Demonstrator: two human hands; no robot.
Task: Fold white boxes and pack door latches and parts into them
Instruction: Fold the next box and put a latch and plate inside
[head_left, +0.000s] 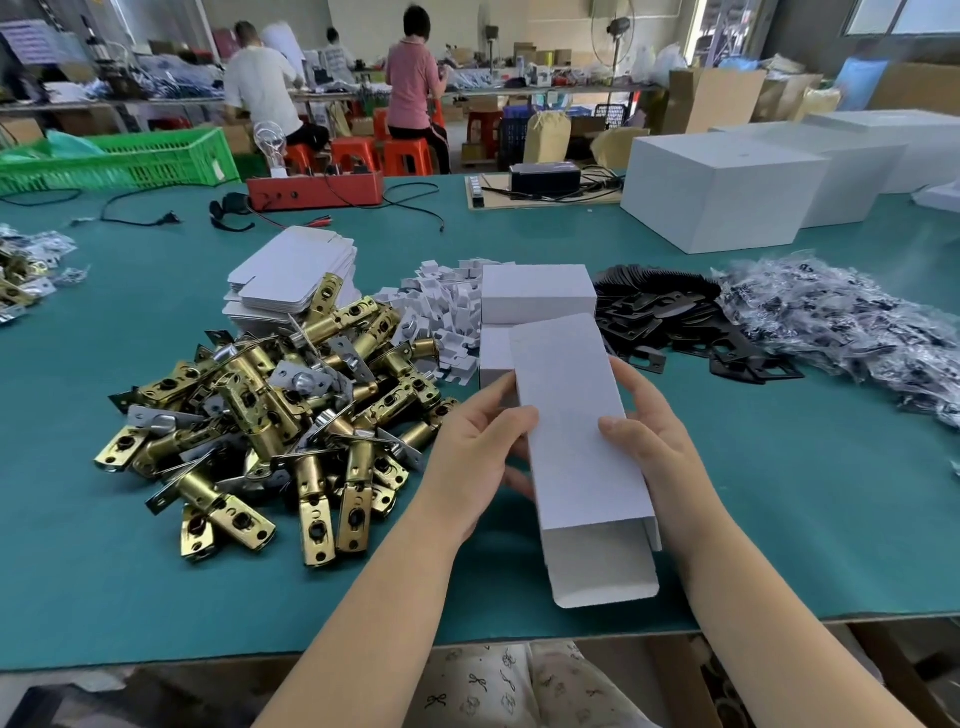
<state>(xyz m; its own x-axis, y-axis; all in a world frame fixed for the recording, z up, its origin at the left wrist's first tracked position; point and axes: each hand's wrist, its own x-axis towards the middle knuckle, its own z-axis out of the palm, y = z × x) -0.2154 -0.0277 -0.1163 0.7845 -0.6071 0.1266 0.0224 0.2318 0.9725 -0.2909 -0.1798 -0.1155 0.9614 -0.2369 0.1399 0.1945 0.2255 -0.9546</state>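
Observation:
I hold a long white box (576, 447) above the green table, its near end open with the flap hanging toward me. My left hand (478, 457) grips its left side, thumb on top. My right hand (649, 431) grips the right side, thumb on the top face. A heap of brass door latches (270, 410) lies to the left. Behind it stands a stack of flat white box blanks (291, 275). Closed white boxes (537, 293) sit just beyond my hands, next to a pile of white card inserts (447, 312). Black strike plates (675, 322) and bagged parts (841, 327) lie to the right.
Large white cartons (727, 192) stand at the back right of the table (156, 571). A red device (317, 189) with cables, a power strip and a green crate (130, 161) line the far edge. More latches (21, 280) lie far left. People work at benches behind.

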